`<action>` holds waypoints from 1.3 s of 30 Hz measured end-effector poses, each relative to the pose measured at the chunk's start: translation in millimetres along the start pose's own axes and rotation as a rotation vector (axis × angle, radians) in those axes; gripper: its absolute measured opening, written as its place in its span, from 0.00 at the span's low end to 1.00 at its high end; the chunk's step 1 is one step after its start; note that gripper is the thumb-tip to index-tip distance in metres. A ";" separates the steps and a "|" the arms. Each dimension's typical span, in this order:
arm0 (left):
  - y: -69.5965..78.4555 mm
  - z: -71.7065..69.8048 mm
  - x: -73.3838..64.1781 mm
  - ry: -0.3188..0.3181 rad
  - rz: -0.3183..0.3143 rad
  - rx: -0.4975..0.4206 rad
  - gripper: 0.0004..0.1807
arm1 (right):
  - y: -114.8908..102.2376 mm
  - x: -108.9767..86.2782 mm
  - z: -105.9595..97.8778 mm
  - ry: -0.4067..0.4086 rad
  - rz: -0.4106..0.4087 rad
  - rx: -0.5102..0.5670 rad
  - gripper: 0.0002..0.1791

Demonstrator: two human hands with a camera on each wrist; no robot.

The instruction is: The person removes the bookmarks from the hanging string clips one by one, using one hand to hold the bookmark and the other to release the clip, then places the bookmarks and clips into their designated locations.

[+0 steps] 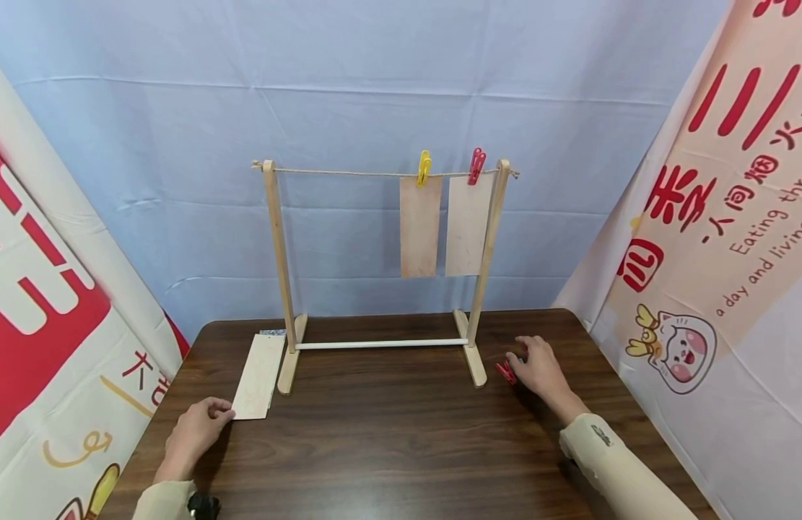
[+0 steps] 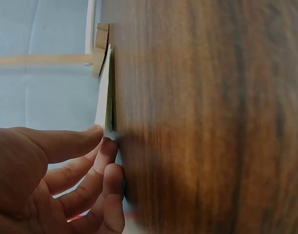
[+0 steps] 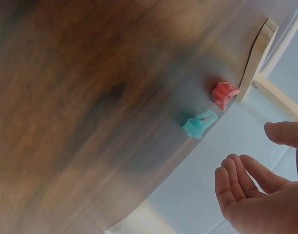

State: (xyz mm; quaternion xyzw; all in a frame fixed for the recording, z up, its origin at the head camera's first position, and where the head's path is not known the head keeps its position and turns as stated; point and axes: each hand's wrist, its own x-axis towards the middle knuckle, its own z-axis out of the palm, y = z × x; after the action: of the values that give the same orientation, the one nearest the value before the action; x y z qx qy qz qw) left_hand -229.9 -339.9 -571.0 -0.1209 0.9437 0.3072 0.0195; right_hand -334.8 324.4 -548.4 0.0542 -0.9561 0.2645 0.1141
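Observation:
At the left of the table my left hand (image 1: 195, 435) pinches the near corner of a pale flat rectangular card (image 1: 260, 377) between thumb and fingers. In the left wrist view the card's edge (image 2: 105, 95) tilts a little off the table. Over on the right, my right hand (image 1: 542, 370) is held above a red clothespin (image 1: 505, 372), thumb and fingers apart with nothing between them. The right wrist view shows that red clothespin beside a teal clothespin (image 3: 199, 124); the teal one is hidden by the hand in the head view.
A wooden stand (image 1: 280, 245) with a string (image 1: 342, 172) across its top stands at the back. From the string hang two pale cards, one under a yellow clothespin (image 1: 424, 167), one under a red clothespin (image 1: 476, 166). A patterned piece (image 1: 273, 332) peeks from behind the held card.

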 end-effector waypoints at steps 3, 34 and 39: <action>0.7 0.0 -0.8 -0.002 0.001 0.002 0.15 | -2.7 0.3 -0.7 0.007 -0.013 -0.001 0.27; 31.8 -9.7 -6.5 0.081 0.063 -0.004 0.18 | -51.8 10.6 -21.5 0.100 -0.176 0.014 0.24; 40.1 -10.5 -9.3 0.086 0.112 -0.029 0.18 | -57.7 11.8 -24.2 0.094 -0.182 0.009 0.25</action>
State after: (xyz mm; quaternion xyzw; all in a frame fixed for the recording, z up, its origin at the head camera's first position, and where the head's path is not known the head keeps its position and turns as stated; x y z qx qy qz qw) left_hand -230.2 -312.6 -538.4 -0.0812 0.9444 0.3161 -0.0400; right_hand -332.2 287.2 -496.8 0.1287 -0.9395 0.2598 0.1823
